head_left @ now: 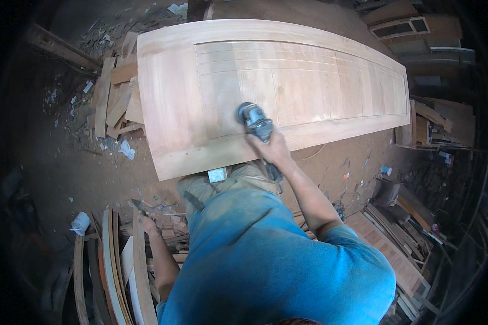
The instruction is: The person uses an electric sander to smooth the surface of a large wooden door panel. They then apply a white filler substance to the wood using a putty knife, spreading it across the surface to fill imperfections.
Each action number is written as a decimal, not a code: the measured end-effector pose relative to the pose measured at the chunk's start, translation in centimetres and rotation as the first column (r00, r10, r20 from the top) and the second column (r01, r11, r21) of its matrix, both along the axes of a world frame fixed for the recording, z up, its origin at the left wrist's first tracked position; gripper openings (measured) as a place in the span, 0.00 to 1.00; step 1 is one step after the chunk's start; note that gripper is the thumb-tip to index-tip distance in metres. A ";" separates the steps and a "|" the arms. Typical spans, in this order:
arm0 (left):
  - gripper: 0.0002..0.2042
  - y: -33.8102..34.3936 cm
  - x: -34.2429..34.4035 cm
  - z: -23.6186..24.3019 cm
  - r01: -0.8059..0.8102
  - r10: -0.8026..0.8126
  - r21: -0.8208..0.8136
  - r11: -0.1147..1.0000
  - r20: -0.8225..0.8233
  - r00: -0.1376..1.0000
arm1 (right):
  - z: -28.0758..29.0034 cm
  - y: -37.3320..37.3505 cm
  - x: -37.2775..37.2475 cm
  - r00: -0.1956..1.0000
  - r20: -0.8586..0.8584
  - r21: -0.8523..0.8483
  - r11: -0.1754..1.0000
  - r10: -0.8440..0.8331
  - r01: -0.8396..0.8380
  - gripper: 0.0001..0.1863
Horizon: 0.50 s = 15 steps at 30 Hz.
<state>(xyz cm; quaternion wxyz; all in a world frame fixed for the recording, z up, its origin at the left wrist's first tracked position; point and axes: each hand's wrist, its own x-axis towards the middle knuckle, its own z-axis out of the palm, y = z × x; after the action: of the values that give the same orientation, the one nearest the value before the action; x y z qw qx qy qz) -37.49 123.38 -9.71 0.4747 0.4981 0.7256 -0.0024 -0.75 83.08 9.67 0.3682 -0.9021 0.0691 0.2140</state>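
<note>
- Panel [303,92]: pale wood, matt, smooth-looking, with a grooved middle
- Power tool [259,124]: dull metallic sheen at its head
- Shirt [265,254]: matt blue cloth
- Trousers [249,177]: matt beige cloth
- Scraps [104,97], far left: rough-edged wood

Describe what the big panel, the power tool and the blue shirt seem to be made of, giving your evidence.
Panel: wood, apparently unvarnished; pale, varied boards with visible joints.
Power tool: perhaps metal at the head, with a darker, possibly plastic body; blur leaves this open.
Shirt: matte cloth, maybe cotton; soft folds show.
</note>
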 end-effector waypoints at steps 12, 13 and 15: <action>0.27 -7.7 -1.2 1.5 -0.015 0.009 0.166 0.986 0.041 0.999 | -5.7 -13.3 9.1 0.990 0.134 -0.088 0.995 -0.036 0.048 0.31; 0.28 -7.6 -2.7 1.0 0.035 -0.039 0.170 0.985 0.018 0.999 | -6.7 -13.7 10.5 0.990 0.136 -0.068 0.997 -0.022 0.031 0.32; 0.28 -8.4 -2.5 0.0 0.072 -0.073 0.152 0.986 -0.005 0.997 | -5.6 -13.5 12.4 0.980 0.153 -0.014 0.991 -0.131 0.135 0.27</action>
<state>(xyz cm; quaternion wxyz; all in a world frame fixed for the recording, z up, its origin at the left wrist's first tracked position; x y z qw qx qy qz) -40.02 115.01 -9.76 0.4351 0.5590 0.7049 0.0360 11.70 69.58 4.06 0.3751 -0.9134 0.1037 0.1190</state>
